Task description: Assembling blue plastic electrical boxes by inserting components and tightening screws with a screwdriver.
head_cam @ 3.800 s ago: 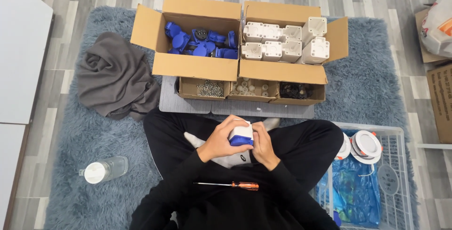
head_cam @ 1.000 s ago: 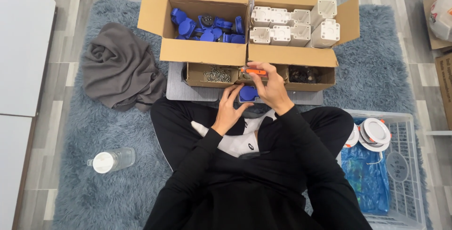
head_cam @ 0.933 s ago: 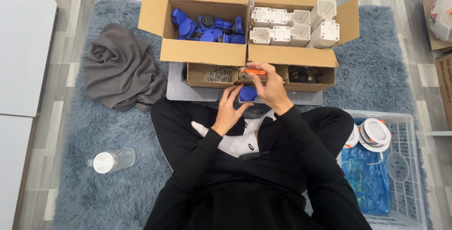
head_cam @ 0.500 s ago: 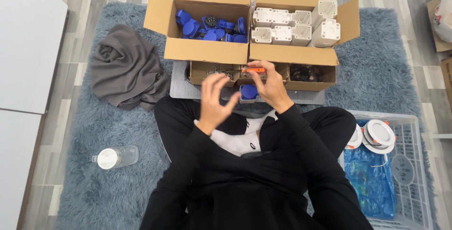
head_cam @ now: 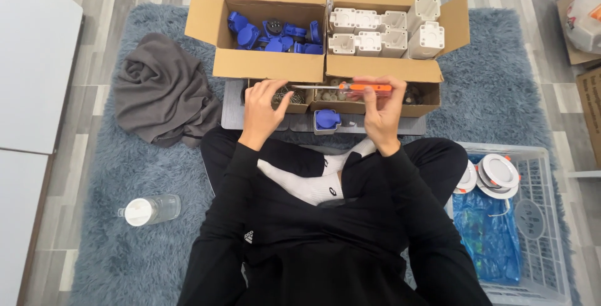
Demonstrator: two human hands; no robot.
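Note:
My right hand [head_cam: 380, 111] holds an orange-handled screwdriver [head_cam: 357, 87] level, its shaft pointing left over the small parts boxes. My left hand [head_cam: 261, 111] reaches with spread fingers into the leftmost small box of screws [head_cam: 285, 98]. A blue and white socket part [head_cam: 327, 120] stands on the grey board [head_cam: 229, 113] between my hands, touched by neither. Behind are a carton of blue socket parts [head_cam: 269, 34] and a carton of white housings [head_cam: 382, 34].
A crumpled grey cloth [head_cam: 164, 90] lies at the left on the blue rug. A lying clear bottle [head_cam: 150, 209] is at the lower left. A white crate [head_cam: 523, 218] with round fittings and blue plastic sits at the right. White furniture borders the left.
My left hand left the blue part and moved up to the small screw box. The blue part now stands alone on the board. The screwdriver stays in my right hand.

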